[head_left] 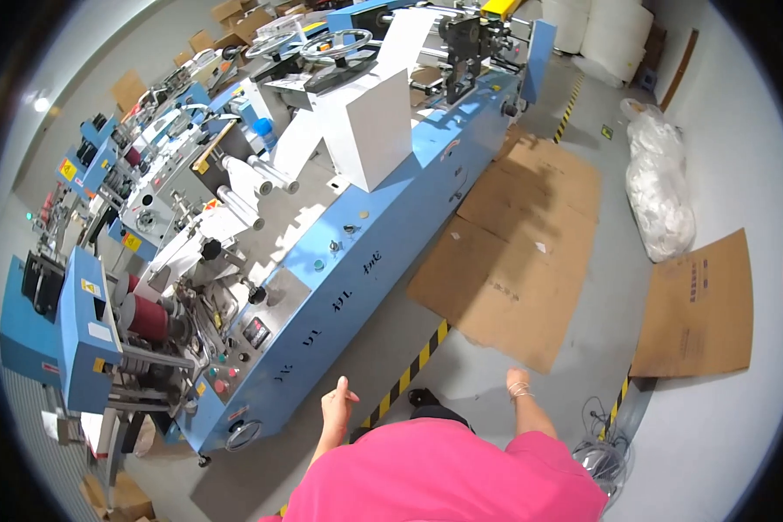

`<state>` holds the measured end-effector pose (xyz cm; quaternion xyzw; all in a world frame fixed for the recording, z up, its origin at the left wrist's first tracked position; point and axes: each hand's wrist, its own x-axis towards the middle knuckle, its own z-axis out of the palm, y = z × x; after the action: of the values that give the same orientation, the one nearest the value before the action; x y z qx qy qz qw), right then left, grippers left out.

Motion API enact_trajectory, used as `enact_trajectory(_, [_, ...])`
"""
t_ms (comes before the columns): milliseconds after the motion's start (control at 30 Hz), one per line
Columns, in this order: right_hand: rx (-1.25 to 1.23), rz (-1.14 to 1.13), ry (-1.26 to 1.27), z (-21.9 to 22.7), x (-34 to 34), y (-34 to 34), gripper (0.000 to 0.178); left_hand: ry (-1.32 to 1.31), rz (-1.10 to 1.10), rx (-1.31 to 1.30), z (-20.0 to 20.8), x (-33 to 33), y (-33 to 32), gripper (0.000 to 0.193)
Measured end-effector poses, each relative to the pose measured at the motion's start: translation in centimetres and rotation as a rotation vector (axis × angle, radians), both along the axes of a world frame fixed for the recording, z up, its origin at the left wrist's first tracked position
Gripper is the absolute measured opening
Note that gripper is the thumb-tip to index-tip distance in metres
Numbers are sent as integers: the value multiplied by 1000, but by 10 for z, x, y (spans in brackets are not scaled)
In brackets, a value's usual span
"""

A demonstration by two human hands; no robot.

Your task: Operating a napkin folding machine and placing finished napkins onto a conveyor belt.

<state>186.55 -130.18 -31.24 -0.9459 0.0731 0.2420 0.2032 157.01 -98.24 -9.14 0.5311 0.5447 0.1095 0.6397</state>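
My left hand (337, 407) is held low beside the blue machine, above the grey floor. Its thumb points up, apart from the fingers, and nothing is in it. My right hand (518, 380) hangs on the other side, near the edge of a flattened cardboard sheet (531, 261) on the floor, with a thin bracelet (520, 390) at the wrist. The fingers of that hand point away and are mostly hidden, and no held thing shows. The long blue printing machine (357, 270) runs diagonally at my left, with push buttons (226, 378) on its near end. Neither hand touches it.
Yellow-black tape (418, 361) marks the floor beside the machine. Against the right wall stand a cardboard sheet (700, 304) and a clear plastic bag (659, 187) of white material. Tangled cables (602, 461) lie at my lower right. Large white rolls (613, 39) stand far ahead.
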Motion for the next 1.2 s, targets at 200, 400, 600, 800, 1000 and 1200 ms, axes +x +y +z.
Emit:
enact_trajectory(200, [-37,512,-62,-9,-23,69,39,599,-210,223,-70,-40,-3,65])
enact_trajectory(400, [24,604,70,18,-42,146,39,653,186,-9,-146,-117,-19,69])
enact_trajectory(600, [-175,850,181,-4,-39,170,25,955,277,-191,-200,-163,-100,62])
enact_trajectory(800, [-292,1416,350,-11,-45,180,35,806,326,-354,-202,-183,-147,56])
enact_trajectory(1000, [-112,1095,317,-20,-83,192,34,648,619,-457,-175,-191,-137,56])
enact_trajectory(1200, [-319,1341,333,-56,-119,191,28,696,683,-190,-150,-211,-136,41])
